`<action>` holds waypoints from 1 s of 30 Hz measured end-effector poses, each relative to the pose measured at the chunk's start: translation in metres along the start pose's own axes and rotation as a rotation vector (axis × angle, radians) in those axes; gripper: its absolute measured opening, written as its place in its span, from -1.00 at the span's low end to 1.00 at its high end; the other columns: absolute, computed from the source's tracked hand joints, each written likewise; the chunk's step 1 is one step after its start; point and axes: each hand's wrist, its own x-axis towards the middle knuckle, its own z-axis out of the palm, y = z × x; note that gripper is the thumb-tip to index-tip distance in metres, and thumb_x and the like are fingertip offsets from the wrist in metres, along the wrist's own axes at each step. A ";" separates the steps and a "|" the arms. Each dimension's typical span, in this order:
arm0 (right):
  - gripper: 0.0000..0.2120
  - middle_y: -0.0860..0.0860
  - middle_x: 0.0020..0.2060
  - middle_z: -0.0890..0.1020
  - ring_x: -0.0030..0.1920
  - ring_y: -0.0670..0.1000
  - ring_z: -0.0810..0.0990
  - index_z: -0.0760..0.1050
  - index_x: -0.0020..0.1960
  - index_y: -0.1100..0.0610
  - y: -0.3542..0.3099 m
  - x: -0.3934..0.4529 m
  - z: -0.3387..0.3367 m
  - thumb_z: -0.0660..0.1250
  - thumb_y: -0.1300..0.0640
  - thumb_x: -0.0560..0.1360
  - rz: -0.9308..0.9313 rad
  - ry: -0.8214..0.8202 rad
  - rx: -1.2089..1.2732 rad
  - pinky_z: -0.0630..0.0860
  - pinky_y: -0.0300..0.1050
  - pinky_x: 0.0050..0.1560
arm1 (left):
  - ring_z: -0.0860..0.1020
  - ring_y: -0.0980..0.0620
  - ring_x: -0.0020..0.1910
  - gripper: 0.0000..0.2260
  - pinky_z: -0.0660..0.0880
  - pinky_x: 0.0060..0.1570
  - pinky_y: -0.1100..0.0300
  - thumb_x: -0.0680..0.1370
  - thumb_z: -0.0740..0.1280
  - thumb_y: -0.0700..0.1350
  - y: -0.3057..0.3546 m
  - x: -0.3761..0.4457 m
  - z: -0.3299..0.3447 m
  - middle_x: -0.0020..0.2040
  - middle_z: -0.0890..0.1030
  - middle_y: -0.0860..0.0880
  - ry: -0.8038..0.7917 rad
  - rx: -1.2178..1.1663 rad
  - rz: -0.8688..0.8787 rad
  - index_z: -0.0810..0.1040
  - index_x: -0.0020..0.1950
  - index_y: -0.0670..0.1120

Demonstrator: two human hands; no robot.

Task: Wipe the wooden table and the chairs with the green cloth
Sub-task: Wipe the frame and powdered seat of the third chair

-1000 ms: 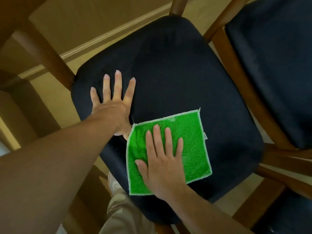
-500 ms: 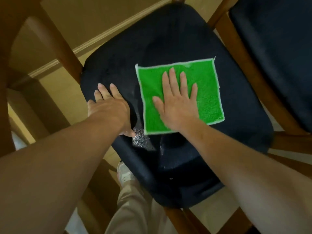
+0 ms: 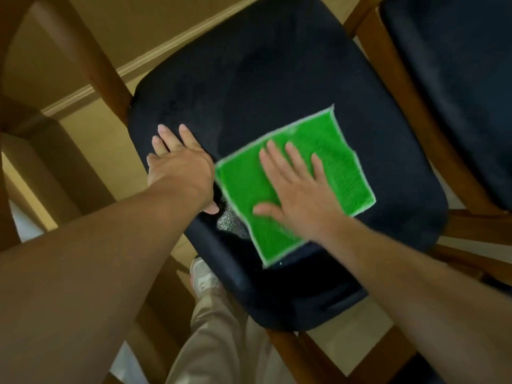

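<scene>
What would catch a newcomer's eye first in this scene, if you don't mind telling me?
The bright green square cloth with its pale edging stands out, lying flat on the dark navy padded chair seat at the centre. The right hand presses on it with fingers spread, while the left hand rests flat on the seat's left edge. A second dark seat sits at upper right.

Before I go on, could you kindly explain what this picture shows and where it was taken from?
There is no machine here: a person works with bare hands, and a camera worn on the head looks down at them. The right hand lies flat, fingers straight, pressing a green cloth onto the dark seat of a wooden chair. The left hand rests on the seat's edge, apparently steadying it. Nothing is gripped; the cloth is only pressed. A second chair stands at the right. Below are the person's trouser leg and shoe.
</scene>
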 end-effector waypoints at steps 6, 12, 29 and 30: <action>-0.09 -0.03 0.51 -0.42 0.50 0.13 -0.41 -0.47 0.52 0.05 0.002 0.028 -0.023 -0.01 -0.38 0.50 0.193 0.006 0.175 -0.27 0.28 0.45 | -0.09 -0.34 0.52 0.35 0.11 0.44 -0.13 0.20 0.63 0.12 0.000 -0.001 -0.001 0.50 -0.25 -0.41 0.002 0.000 -0.007 -0.37 0.49 -0.29; 0.17 0.08 0.40 -0.60 0.40 0.25 -0.55 -0.64 0.42 0.13 -0.028 -0.038 0.003 0.09 -0.50 0.37 -0.031 -0.218 0.027 -0.36 0.37 0.37 | -0.09 -0.34 0.52 0.33 0.15 0.42 -0.12 0.24 0.62 0.13 0.002 -0.002 -0.003 0.50 -0.24 -0.41 0.010 0.014 -0.008 -0.38 0.48 -0.30; 0.10 -0.03 0.48 -0.48 0.48 0.16 -0.44 -0.51 0.50 0.05 0.000 0.026 -0.038 0.26 -0.34 0.43 0.217 -0.083 0.237 -0.24 0.35 0.46 | -0.08 -0.34 0.52 0.35 0.15 0.42 -0.13 0.20 0.63 0.11 0.004 -0.003 -0.004 0.49 -0.25 -0.41 0.001 0.010 -0.020 -0.38 0.48 -0.30; 0.16 -0.01 0.45 -0.53 0.46 0.18 -0.47 -0.56 0.47 0.06 -0.006 0.017 -0.033 0.26 -0.37 0.39 0.186 -0.133 0.207 -0.26 0.36 0.44 | -0.08 -0.34 0.52 0.35 0.15 0.42 -0.13 0.20 0.63 0.11 0.004 -0.003 -0.004 0.49 -0.25 -0.41 0.003 0.013 -0.019 -0.38 0.48 -0.30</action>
